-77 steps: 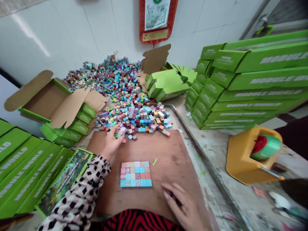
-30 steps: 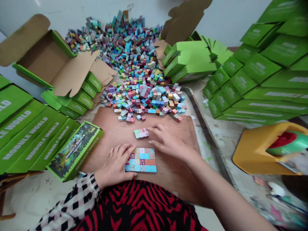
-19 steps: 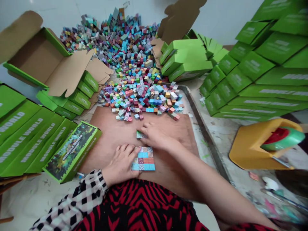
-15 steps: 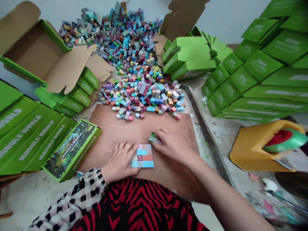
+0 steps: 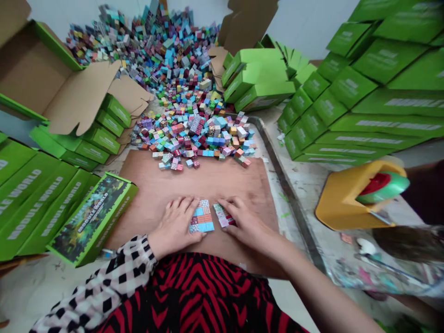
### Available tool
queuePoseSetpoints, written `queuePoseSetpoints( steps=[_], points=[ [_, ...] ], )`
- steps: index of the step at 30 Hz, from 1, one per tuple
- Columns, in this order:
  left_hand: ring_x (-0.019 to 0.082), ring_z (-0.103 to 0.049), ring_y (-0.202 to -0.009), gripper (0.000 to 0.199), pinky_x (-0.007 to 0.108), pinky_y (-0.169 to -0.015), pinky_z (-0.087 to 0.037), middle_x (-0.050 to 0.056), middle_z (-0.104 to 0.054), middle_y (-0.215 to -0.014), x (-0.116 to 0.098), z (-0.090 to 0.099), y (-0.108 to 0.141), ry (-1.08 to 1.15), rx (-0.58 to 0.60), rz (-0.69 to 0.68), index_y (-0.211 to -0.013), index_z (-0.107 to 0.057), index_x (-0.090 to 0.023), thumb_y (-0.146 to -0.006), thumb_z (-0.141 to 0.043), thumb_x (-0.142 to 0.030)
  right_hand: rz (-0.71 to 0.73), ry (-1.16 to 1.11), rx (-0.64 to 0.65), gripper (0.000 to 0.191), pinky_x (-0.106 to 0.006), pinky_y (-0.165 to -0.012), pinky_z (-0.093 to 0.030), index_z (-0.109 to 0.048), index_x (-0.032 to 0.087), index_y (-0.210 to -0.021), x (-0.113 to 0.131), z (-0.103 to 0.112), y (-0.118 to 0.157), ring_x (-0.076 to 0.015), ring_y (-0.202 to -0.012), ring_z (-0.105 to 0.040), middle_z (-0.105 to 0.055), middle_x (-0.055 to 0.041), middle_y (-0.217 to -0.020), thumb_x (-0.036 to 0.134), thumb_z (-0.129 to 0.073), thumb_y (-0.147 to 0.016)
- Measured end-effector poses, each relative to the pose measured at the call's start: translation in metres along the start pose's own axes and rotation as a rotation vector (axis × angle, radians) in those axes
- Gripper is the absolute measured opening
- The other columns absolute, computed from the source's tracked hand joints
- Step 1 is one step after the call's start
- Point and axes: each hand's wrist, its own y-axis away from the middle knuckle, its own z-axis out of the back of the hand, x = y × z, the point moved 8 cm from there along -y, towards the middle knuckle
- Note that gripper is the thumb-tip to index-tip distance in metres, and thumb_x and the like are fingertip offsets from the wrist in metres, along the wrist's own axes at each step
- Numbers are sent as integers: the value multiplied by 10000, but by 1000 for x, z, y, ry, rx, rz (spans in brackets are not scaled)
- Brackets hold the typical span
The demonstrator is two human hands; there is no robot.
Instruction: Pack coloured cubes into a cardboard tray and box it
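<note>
A flat square of patterned blocks [image 5: 202, 217], in blue, orange and dark red, lies on a brown board. My left hand [image 5: 175, 222] rests against its left side, index finger near the top edge and thumb by the bottom corner, covering part of it. Just to the right, my right hand [image 5: 243, 222] grips a second group of small patterned blocks [image 5: 222, 215], pale, green and dark red, low at the board. The fingers hide its right part. A narrow gap separates the two groups.
A large heap of loose patterned blocks [image 5: 187, 125] spreads behind the board [image 5: 156, 180]. Green boxes [image 5: 333, 106] are stacked at right, with more at left beside a printed box [image 5: 93, 217]. An open carton [image 5: 38, 69] stands back left. A yellow tape dispenser [image 5: 340, 199] sits at right.
My right hand has come down nearer to me, and its block group has turned from tilted to nearly flat, showing a patterned face. The camera view has shifted slightly right.
</note>
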Motion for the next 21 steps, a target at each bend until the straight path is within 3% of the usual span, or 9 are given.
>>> queuePoseSetpoints(
  steps=[4,10,13,17,21],
  points=[
    [342,-363,-1312,778,520,-1055,-330,126,-413,-1460,1,-3,-1,6,24,-4,-1393,-397,-151,-717,-630,-459,13,-20,30,597,-369,-948,-435,-444,191,-1312,7,-5,-12,-212,-1033,-525,-421,-96,-1181,108,-620,-748],
    [340,-307,-1373,807,531,-1118,-242,121,-367,-1500,5,-10,1,0,18,-45,-1419,-366,-151,-718,-627,-454,-47,63,47,449,-339,-814,-459,-515,162,-1093,10,-6,-19,-191,-875,-516,-432,-70,-1061,184,-725,-698],
    [331,-306,-1379,811,533,-1128,-214,119,-376,-1495,6,-12,1,-1,-12,-64,-1424,-357,-159,-719,-628,-456,-42,70,77,474,-336,-818,-455,-513,159,-1057,11,-6,-22,-193,-884,-503,-432,-62,-1046,193,-766,-658],
    [322,-311,-1380,810,517,-1131,-210,119,-385,-1490,6,-13,1,5,-26,-73,-1425,-355,-169,-724,-626,-472,-2,-18,139,624,-347,-902,-436,-458,160,-1223,11,-5,-21,-206,-982,-498,-413,-76,-1103,166,-755,-674],
    [322,-317,-1376,807,523,-1133,-196,121,-405,-1477,5,-12,1,12,-33,-78,-1422,-363,-173,-728,-623,-494,48,-30,142,423,-358,-932,-422,-527,161,-1150,17,0,-21,-214,-1003,-493,-430,-76,-1061,129,-669,-753]
  ],
)
